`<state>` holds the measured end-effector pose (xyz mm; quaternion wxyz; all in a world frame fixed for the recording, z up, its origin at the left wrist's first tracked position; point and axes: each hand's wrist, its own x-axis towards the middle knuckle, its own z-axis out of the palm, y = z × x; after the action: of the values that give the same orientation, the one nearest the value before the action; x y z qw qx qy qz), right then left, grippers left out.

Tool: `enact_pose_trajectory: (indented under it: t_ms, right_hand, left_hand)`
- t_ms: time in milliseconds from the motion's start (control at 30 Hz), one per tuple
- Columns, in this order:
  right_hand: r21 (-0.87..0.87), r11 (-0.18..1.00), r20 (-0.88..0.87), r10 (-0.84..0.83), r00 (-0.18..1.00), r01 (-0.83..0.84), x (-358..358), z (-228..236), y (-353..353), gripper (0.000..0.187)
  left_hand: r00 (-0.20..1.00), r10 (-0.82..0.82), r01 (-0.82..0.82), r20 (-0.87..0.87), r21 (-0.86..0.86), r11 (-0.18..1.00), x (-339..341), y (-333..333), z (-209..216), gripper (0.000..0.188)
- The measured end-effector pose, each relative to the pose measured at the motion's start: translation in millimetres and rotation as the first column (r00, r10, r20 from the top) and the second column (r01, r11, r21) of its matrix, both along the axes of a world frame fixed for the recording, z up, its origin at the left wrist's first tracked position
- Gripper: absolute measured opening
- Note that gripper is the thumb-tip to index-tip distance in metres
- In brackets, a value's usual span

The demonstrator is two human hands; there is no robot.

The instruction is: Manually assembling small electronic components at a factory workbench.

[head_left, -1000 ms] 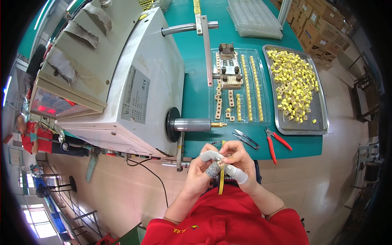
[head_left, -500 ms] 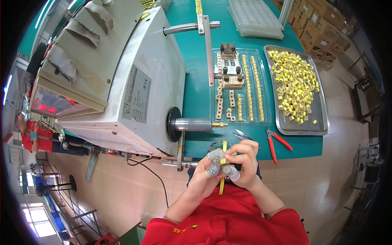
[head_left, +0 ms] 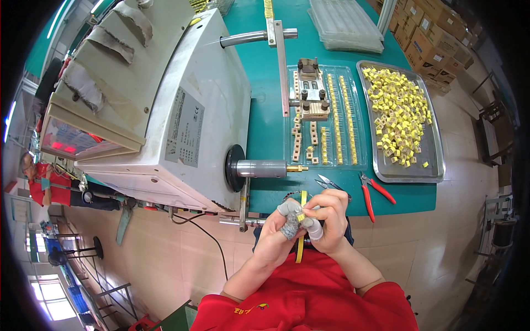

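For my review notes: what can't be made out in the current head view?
All in the head view:
- Small yellow piece: mostly covered by fingertips of the left hand and right hand.
- Yellow strip: middle hidden by the hands.
- Snips: handle end partly behind the right hand.
- Stacked clear trays: far end cut off by the top edge.

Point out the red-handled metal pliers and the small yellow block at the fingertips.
Red-handled metal pliers (head_left: 366, 199), head view: left handle.
Small yellow block (head_left: 301, 217), head view: yellow face.
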<state>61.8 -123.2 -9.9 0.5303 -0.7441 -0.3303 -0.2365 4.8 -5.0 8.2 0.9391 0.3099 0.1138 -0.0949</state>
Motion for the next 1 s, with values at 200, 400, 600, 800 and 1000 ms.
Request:
enact_pose_trajectory:
  t_ms: [200, 400, 600, 800, 1000]
  right_hand:
    - [0.051, 0.994, -0.086, 0.098, 0.991, -0.094, 3, 1, -2, 0.015]
    - [0.107, 0.947, -0.2, 0.318, 0.927, -0.302, 8, 9, -7, 0.029]
    - [0.141, 0.922, -0.195, 0.384, 0.902, -0.362, 13, -3, -10, 0.034]
    - [0.251, 0.883, -0.233, 0.454, 0.86, -0.398, 10, -6, -8, 0.032]
    - [0.441, 0.791, -0.307, 0.576, 0.757, -0.424, 1, -9, 0, 0.029]
  left_hand:
    - [0.998, 0.035, -0.042, 0.057, 0.111, 0.993, 1, 2, -4, 0.02]
    - [0.999, -0.021, 0.024, 0.037, -0.088, 0.996, 2, 9, -3, 0.021]
    - [0.998, -0.05, 0.052, 0.024, -0.066, 0.997, 2, 11, -2, 0.02]
    - [0.988, -0.029, 0.026, 0.151, 0.023, 0.999, 2, 7, -3, 0.018]
    - [0.981, 0.027, -0.065, 0.193, 0.192, 0.979, 1, 3, -13, 0.017]
